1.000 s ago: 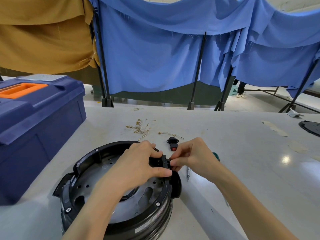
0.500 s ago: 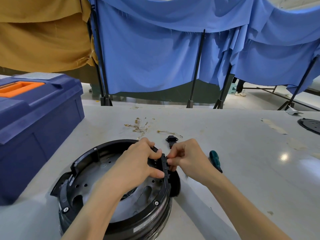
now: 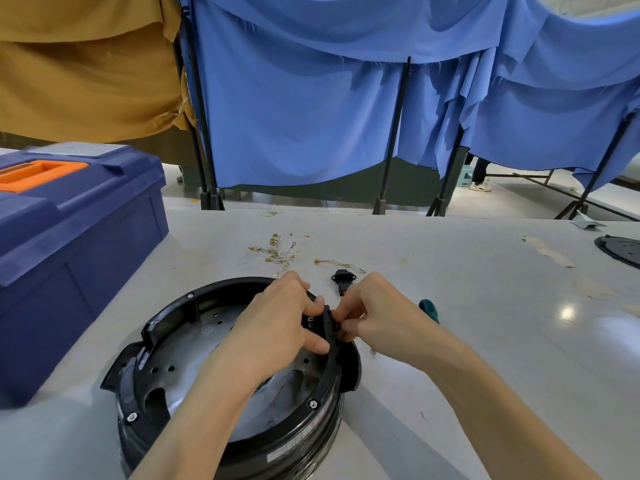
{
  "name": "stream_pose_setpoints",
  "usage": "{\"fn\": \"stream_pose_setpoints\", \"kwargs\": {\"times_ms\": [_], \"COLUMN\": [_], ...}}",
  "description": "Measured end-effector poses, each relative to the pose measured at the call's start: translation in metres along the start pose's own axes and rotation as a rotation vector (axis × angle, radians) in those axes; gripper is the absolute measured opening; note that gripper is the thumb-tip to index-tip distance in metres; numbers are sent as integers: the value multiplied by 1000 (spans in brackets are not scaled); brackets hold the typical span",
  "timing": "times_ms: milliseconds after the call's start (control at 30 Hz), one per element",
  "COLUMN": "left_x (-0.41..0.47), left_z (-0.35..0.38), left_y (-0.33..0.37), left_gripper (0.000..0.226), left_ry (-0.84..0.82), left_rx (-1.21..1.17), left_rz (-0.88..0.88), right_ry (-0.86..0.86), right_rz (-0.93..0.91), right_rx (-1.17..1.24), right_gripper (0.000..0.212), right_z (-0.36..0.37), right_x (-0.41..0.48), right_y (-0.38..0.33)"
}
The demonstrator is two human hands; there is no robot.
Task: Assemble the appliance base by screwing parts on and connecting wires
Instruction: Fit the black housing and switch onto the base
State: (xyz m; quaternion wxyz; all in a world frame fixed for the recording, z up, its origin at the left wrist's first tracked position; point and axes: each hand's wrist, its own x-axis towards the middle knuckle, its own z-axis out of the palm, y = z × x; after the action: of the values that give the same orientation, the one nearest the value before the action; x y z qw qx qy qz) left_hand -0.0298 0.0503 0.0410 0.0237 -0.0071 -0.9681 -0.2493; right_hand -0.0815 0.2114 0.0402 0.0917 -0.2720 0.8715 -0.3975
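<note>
left hand (image 3: pixel 277 327) + right hand (image 3: pixel 377 313) | grip black part (image 3: pixel 329 323) | appliance base (image 3: pixel 221 285) rim

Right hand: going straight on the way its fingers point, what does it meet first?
The small black plastic bracket on the round black appliance base, which the right hand apparently pinches; the left hand lies just beyond.

A dark blue toolbox (image 3: pixel 79 237) with an orange handle (image 3: pixel 38 173) recessed in its lid stands on the left side of the pale grey table (image 3: pixel 485 306), whose right part carries strips of worn tape (image 3: pixel 547 251). Beyond the table's far edge, blue curtains (image 3: pixel 294 116) hang from black poles (image 3: pixel 394 133), with a mustard-brown cloth (image 3: pixel 86 71) to their left. Under the curtains on the far right, a white shoe (image 3: pixel 480 186) and a small green stool (image 3: pixel 465 176) are on the floor.
</note>
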Motion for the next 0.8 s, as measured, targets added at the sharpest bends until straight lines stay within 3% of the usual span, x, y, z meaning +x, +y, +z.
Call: {"fn": "stream_pose_setpoints", "kwargs": {"times_ms": [133, 333, 433, 567, 800], "left_x": [2, -3, -5, -3, 0], "left_z": [1, -4, -5, -3, -1], "left_y": [1, -3, -6, -7, -7], "left_gripper": [50, 55, 60, 66, 66], "left_ry": [-1, 6, 8, 28, 52], "left_rx": [8, -73, -165, -144, -128], "left_rz": [-27, 2, 11, 4, -16], "right_ry": [-57, -215, -44, 266, 249], "right_rz": [108, 91, 115, 192, 276], "right_rx": [181, 254, 303, 104, -222], "right_gripper": [29, 27, 21, 18, 34], "right_z": [-5, -24, -40, -55, -22], "right_x": [-4, -1, 6, 20, 47], "right_y": [2, 10, 23, 55, 78]}}
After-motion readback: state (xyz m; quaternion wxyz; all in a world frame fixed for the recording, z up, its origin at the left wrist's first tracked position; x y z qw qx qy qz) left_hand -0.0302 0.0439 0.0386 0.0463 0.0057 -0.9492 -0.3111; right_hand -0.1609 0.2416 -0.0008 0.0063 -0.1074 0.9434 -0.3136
